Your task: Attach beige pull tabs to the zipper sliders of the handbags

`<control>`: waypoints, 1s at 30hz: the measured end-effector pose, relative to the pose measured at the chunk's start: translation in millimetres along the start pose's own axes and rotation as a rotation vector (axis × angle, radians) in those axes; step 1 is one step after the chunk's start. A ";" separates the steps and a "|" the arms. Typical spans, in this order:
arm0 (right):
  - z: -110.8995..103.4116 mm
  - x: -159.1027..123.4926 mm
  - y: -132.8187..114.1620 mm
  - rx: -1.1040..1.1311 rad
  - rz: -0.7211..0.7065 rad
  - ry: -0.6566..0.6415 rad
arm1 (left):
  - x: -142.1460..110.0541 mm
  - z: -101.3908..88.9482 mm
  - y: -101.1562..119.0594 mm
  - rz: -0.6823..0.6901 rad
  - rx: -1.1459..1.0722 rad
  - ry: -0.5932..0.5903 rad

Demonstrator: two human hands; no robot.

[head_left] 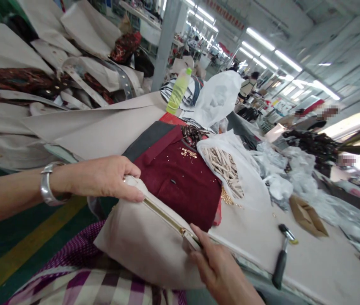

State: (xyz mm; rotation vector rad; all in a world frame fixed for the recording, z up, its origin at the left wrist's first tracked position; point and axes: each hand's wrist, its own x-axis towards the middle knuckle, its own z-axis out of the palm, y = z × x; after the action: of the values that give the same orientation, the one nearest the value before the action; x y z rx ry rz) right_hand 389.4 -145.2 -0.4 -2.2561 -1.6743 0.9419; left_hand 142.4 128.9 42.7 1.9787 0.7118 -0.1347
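A cream handbag (148, 237) with a gold zipper (163, 216) along its top rests against my lap at the table's edge. My left hand (103, 178) pinches the bag's upper left corner, thumb lying near the zipper's end. At the zipper's other end, my right hand (213, 262) is closed on the pale zipper pull (190, 238), with the gold slider just beside the fingers. The zipper looks closed between the two hands. Behind the bag lies a folded maroon cloth (173, 186) with small gold rings (188, 153) on it.
A hammer (283, 254) lies on the table at right, near a brown paper box (308, 216). White plastic bags (243, 169) hold pale strips. A bottle of yellow-green liquid (179, 91) stands behind the cloth. Cream bag pieces (81, 76) are heaped at left. Other people are farther back.
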 end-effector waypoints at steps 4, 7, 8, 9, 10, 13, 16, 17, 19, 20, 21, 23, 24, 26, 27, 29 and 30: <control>9.1 35.5 -10.0 -0.088 0.105 0.154 | 7.7 8.4 11.7 0.043 0.443 0.319; 7.8 55.7 -7.9 -0.057 0.131 0.221 | 5.0 58.8 15.5 0.420 0.765 0.697; 6.6 59.9 -6.2 -0.038 0.133 0.225 | 4.8 80.8 13.9 0.573 0.798 0.704; 5.3 62.8 -4.2 -0.017 0.134 0.226 | 6.1 102.4 11.0 0.676 0.800 0.687; 3.8 64.6 -2.3 0.007 0.131 0.225 | 9.2 121.6 6.9 0.712 0.804 0.667; -0.9 65.7 1.3 0.090 0.107 0.202 | 28.7 153.3 -7.5 0.655 0.798 0.605; -5.5 61.6 1.6 0.363 0.113 0.163 | 51.6 150.3 -16.2 0.644 0.769 0.529; -7.2 58.8 2.5 0.469 0.125 0.148 | 57.0 146.4 -16.8 0.640 0.755 0.516; -11.6 50.9 9.9 0.620 0.150 0.104 | 63.0 140.3 -15.2 0.624 0.722 0.493; -14.4 45.6 17.7 0.646 0.163 0.091 | 64.1 138.7 -13.8 0.615 0.704 0.489; -17.7 39.6 29.0 0.653 0.179 0.112 | 64.3 138.4 -12.5 0.612 0.689 0.495; -25.0 25.1 61.8 0.554 0.254 0.310 | 63.9 140.7 -12.4 0.614 0.661 0.538; -28.9 16.7 82.2 0.430 0.324 0.467 | 64.3 143.0 -14.3 0.618 0.651 0.568; -35.8 -1.8 126.8 0.076 0.512 0.764 | 68.3 149.4 -22.3 0.624 0.605 0.633; -38.4 -11.3 149.0 -0.055 0.597 0.845 | 72.0 153.2 -27.7 0.625 0.565 0.663; -41.0 -28.3 188.9 -0.197 0.727 0.932 | 81.1 161.1 -38.3 0.627 0.471 0.702; -41.0 -35.1 205.1 -0.210 0.769 0.949 | 85.3 164.5 -42.4 0.633 0.430 0.717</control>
State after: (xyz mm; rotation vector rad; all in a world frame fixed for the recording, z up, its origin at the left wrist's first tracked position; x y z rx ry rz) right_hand 571.0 -240.0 -55.7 -2.8109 -0.5109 -0.2983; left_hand 222.7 41.3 -105.7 2.5923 0.4678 0.9080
